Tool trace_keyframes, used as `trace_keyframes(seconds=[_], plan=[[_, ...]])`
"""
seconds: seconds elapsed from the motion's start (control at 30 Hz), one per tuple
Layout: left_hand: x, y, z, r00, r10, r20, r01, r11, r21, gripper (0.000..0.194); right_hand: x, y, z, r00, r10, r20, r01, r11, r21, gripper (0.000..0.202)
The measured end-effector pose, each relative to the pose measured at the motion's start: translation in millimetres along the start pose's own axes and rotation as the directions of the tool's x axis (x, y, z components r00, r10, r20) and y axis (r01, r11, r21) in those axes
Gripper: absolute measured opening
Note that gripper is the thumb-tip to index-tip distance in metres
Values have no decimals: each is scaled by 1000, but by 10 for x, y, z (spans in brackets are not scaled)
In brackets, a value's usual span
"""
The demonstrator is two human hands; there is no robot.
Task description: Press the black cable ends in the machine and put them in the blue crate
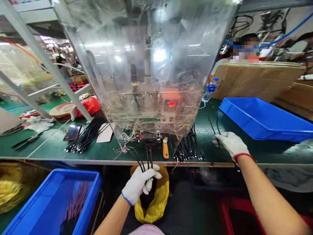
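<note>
My left hand (141,183), in a white glove, is closed around several thin black cables (142,166) at the bench's front edge. Some of these strands rise to a small dark fixture (149,137) under the clear plastic shield (151,98). My right hand (230,143), gloved with a red cuff, is over the green bench at the right, its fingers pinched on thin black cables (217,122) that stick up. Between the hands lie a pile of black cables with pale ends (188,148) and an orange-handled tool (165,150).
A blue tray (269,120) lies at the right by cardboard (254,80) and a bottle (210,88). Left are more black cables (84,137), a phone (72,132) and pliers (28,141). Below are a blue bin (36,202) and yellow bag (162,202). A person (246,49) is behind.
</note>
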State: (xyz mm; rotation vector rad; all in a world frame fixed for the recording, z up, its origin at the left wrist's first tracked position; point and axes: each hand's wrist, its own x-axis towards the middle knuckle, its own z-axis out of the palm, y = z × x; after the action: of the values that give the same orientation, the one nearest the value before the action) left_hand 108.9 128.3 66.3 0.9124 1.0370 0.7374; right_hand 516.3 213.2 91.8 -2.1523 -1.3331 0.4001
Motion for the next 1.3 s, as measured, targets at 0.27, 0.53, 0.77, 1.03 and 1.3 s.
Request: trace_keyframes(seconds=[0.27, 0.53, 0.77, 1.03, 1.3], plan=[[-316, -9, 103, 997, 2, -79, -5, 999, -33, 38, -1539, -743, 86, 989, -44, 141, -112, 406, 907, 37], [-983, -828, -529, 959, -272, -85, 281, 952, 122, 38, -2291, -1548, 1108, 899, -108, 425, -404, 173, 899, 39], [-833, -1083, -537, 954, -293, -55, 210, 790, -576, 39, -2369, -1543, 1708, 779, -58, 624, -622, 61, 781, 44], [-592, -455, -60, 959, -263, -106, 104, 673, -732, 17, -1899, -1814, 1614, 733, -142, 666, -657, 108, 746, 13], [-597, -228, -11, 951, -282, -129, 71, 603, -794, 13, -1947, -1730, 1580, 610, -155, 777, -714, 318, 623, 31]])
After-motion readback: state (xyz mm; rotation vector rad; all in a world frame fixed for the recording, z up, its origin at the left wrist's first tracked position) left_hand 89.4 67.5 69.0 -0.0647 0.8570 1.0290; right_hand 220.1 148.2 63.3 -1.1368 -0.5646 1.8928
